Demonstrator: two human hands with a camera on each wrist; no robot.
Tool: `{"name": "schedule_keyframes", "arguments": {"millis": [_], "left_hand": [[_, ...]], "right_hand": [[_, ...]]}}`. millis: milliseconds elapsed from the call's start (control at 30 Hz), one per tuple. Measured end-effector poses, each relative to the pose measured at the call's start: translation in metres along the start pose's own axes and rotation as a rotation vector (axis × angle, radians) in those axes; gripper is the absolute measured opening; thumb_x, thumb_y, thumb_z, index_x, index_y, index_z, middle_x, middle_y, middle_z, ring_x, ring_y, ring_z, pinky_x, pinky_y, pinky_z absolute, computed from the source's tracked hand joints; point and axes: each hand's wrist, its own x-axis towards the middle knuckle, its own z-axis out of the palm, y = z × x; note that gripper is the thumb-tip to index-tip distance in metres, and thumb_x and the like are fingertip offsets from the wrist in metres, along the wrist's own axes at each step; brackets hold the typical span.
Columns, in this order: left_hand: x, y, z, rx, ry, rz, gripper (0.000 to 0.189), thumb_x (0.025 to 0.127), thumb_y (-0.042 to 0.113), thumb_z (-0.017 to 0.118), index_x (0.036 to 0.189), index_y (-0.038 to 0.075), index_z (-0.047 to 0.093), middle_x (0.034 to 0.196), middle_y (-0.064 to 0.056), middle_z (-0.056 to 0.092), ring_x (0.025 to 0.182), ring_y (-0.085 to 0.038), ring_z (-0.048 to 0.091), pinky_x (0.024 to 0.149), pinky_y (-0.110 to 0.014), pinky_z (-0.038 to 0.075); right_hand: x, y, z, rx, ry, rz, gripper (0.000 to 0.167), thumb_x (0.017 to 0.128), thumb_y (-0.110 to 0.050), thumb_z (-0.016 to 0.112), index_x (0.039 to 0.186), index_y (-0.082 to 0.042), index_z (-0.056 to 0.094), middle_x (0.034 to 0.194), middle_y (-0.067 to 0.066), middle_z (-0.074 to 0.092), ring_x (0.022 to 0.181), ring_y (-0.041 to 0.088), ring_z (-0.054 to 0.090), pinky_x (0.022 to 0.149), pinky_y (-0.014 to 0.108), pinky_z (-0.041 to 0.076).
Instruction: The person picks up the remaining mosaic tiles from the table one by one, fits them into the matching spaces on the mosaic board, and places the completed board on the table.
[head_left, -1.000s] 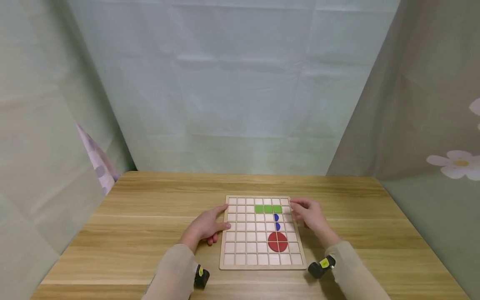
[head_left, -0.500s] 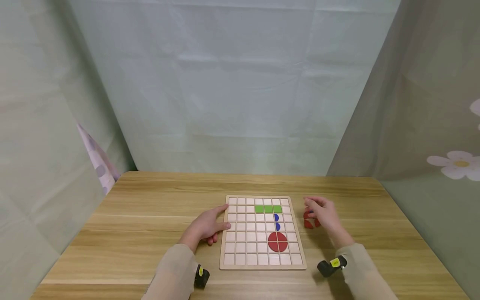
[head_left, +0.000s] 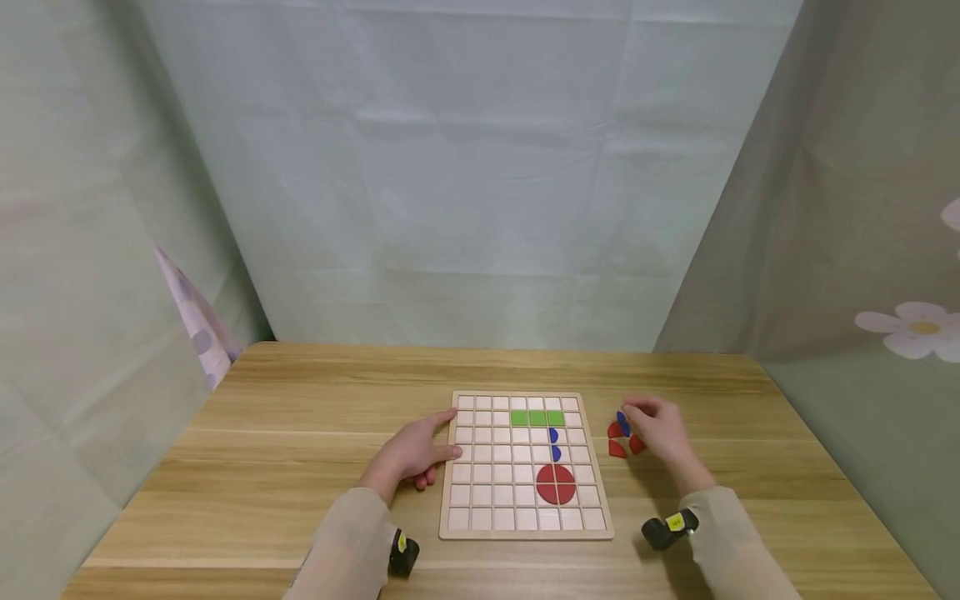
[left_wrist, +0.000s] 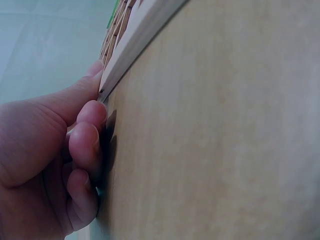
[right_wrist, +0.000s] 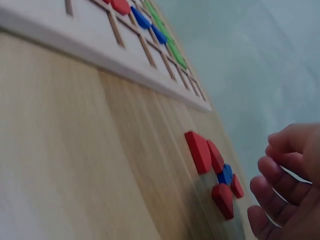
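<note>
A wooden grid board (head_left: pixel 480 534) lies on the table. Several red quarter-circle pieces (head_left: pixel 556 484) form a disc on it, with two blue half-round pieces (head_left: pixel 556 453) and three green squares (head_left: pixel 536 418) farther back. My left hand (head_left: pixel 408 450) rests at the board's left edge; thumb and index finger touch the frame, the other fingers curl beside it. Right of the board, loose red pieces (right_wrist: pixel 199 152) lie around a blue piece (right_wrist: pixel 225 175). My right hand (head_left: pixel 660 429) hovers by them, fingers loosely bent, with nothing visible in them.
The wooden table (head_left: pixel 337 383) extends around the board on all sides. A pale cloth (head_left: pixel 480 208) hangs behind its far edge, and patterned cloths flank both sides. Each wrist wears a small black camera (head_left: pixel 670 529).
My right hand has moved right, from the board's upper right edge to the loose pieces, which have come into view. The left hand and the board have stayed put.
</note>
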Motion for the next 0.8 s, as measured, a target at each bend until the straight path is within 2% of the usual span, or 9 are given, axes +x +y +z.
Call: {"name": "schedule_keyframes", "arguments": {"millis": [133, 233, 367, 567, 700, 800], "left_hand": [[0.001, -0.001, 0.0, 0.005, -0.001, -0.001, 0.071, 0.089, 0.032, 0.065, 0.15, 0.027, 0.028, 0.046, -0.003, 0.049, 0.037, -0.013, 0.043, 0.038, -0.026, 0.044], [0.001, -0.001, 0.0, 0.006, -0.003, -0.005, 0.071, 0.089, 0.032, 0.064, 0.15, 0.028, 0.028, 0.047, -0.003, 0.049, 0.038, -0.013, 0.043, 0.038, -0.026, 0.044], [0.001, -0.001, -0.001, 0.007, -0.006, -0.005, 0.071, 0.09, 0.032, 0.064, 0.15, 0.028, 0.027, 0.047, -0.003, 0.049, 0.038, -0.013, 0.043, 0.038, -0.026, 0.044], [0.0, 0.0, -0.001, 0.01, -0.005, 0.011, 0.071, 0.09, 0.03, 0.064, 0.15, 0.026, 0.027, 0.046, -0.003, 0.049, 0.037, -0.013, 0.044, 0.038, -0.026, 0.044], [0.0, 0.001, -0.001, 0.012, -0.008, 0.009, 0.071, 0.09, 0.03, 0.064, 0.15, 0.026, 0.027, 0.046, -0.003, 0.049, 0.037, -0.013, 0.044, 0.038, -0.026, 0.044], [0.0, 0.002, -0.001, 0.014, -0.01, 0.004, 0.071, 0.09, 0.03, 0.064, 0.15, 0.026, 0.027, 0.046, -0.004, 0.049, 0.038, -0.013, 0.044, 0.039, -0.027, 0.044]], "right_hand": [[0.001, 0.006, -0.001, -0.069, -0.01, -0.022, 0.025, 0.092, -0.012, 0.058, 0.109, 0.005, 0.064, 0.103, 0.021, 0.065, 0.082, 0.019, 0.055, 0.064, 0.022, 0.046], [0.002, 0.012, -0.002, -0.128, -0.002, -0.084, 0.02, 0.089, -0.006, 0.06, 0.103, 0.007, 0.067, 0.1, 0.022, 0.066, 0.085, 0.024, 0.059, 0.067, 0.024, 0.047], [0.003, 0.017, -0.002, -0.223, -0.013, -0.136, 0.019, 0.087, -0.005, 0.061, 0.101, 0.007, 0.067, 0.102, 0.024, 0.066, 0.092, 0.031, 0.061, 0.075, 0.034, 0.051], [0.003, 0.014, -0.002, -0.308, -0.066, -0.113, 0.025, 0.089, -0.008, 0.059, 0.108, 0.007, 0.066, 0.111, 0.028, 0.063, 0.104, 0.039, 0.058, 0.087, 0.05, 0.048], [0.002, 0.013, -0.002, -0.334, -0.089, -0.095, 0.027, 0.09, -0.008, 0.058, 0.112, 0.007, 0.064, 0.111, 0.027, 0.062, 0.102, 0.037, 0.058, 0.086, 0.049, 0.049], [0.002, 0.012, -0.001, -0.341, -0.089, -0.093, 0.024, 0.09, -0.008, 0.059, 0.109, 0.006, 0.066, 0.107, 0.025, 0.064, 0.097, 0.035, 0.059, 0.083, 0.048, 0.049]]}}
